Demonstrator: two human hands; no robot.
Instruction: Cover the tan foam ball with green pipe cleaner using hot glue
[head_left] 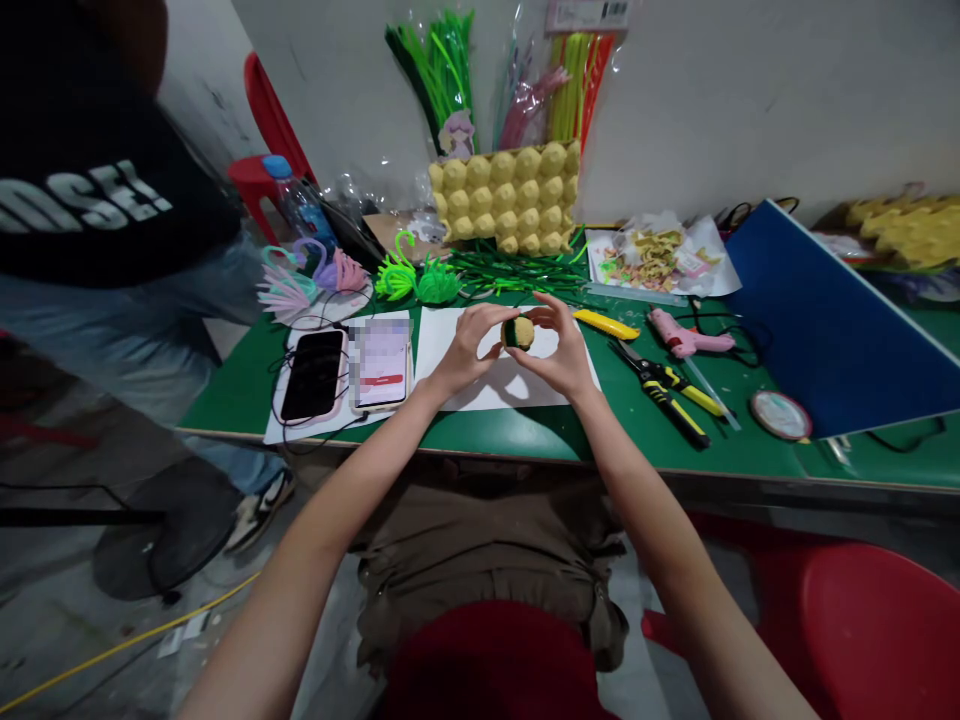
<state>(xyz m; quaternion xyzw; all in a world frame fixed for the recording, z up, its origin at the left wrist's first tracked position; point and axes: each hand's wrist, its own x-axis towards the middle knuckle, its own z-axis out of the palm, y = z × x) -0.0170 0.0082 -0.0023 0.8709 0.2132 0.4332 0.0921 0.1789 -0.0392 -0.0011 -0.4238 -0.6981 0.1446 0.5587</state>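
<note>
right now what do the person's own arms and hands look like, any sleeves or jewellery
Both forearms are bare from the bottom edge of the picture up to the wrists: no sleeves, gloves, watch or bracelet show. The left hand and right hand are bare too, with no rings that can be made out. Fingernails are too small to judge.

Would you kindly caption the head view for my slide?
Both hands pinch a small yellow-green ball above white paper.
</note>
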